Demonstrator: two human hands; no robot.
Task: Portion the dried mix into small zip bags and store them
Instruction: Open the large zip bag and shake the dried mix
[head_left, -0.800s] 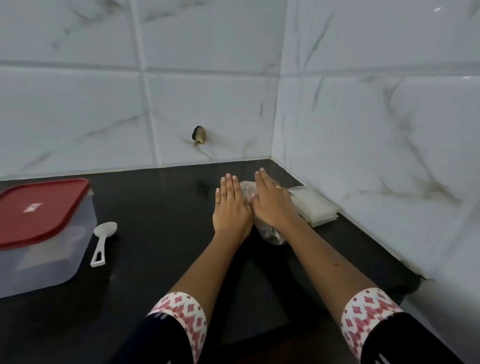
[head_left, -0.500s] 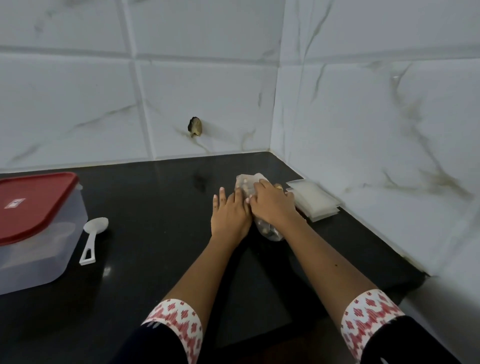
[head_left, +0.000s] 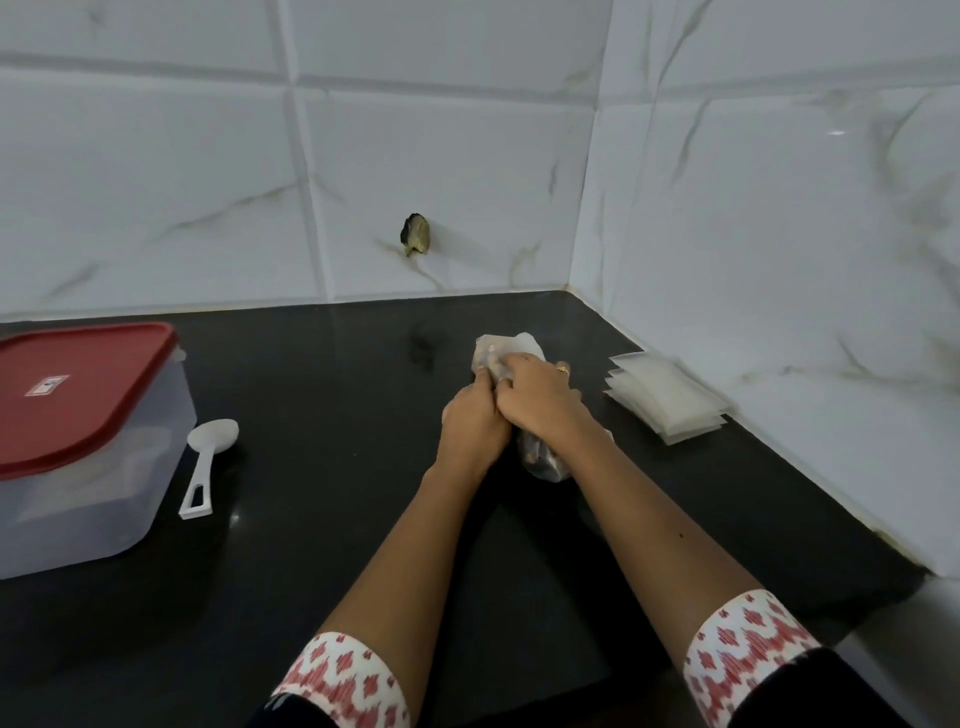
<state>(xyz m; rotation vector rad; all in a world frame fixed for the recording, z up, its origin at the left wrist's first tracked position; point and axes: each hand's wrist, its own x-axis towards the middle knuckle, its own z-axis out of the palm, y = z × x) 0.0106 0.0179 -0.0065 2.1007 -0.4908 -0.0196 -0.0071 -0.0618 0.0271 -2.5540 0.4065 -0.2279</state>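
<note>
Hands meet over the black counter, a little toward the back right corner. Your left hand and your right hand touch side by side, and both are curled round the clear bag that lies on the counter under them. Your left fingers bend in at the bag's far end, where crumpled plastic sticks up past them. Your right fingers pinch the same crumpled part from the other side. The bag's near end shows below your right wrist, bulging with a dark brownish mix; its pieces are too small to tell apart. A ring sits on a finger of your right hand.

To the right of your hands, apart from the bag, a stack of small zip bags lies flat just beside the right wall, fanned a little so that several edges show. They look pale and thin; whether anything is in them cannot be told.

At the left edge stands a translucent box with a red lid on it, and the lid bears a small label. Just beside the box, on its right, a white spoon lies on the counter, bowl toward the back wall and handle toward you.

Both walls are white tile with grey veins. A dark ragged hole shows in the back wall above the counter. Your forearms are bare, and red-and-white cuffs end your dark sleeves at the bottom edge.
</note>
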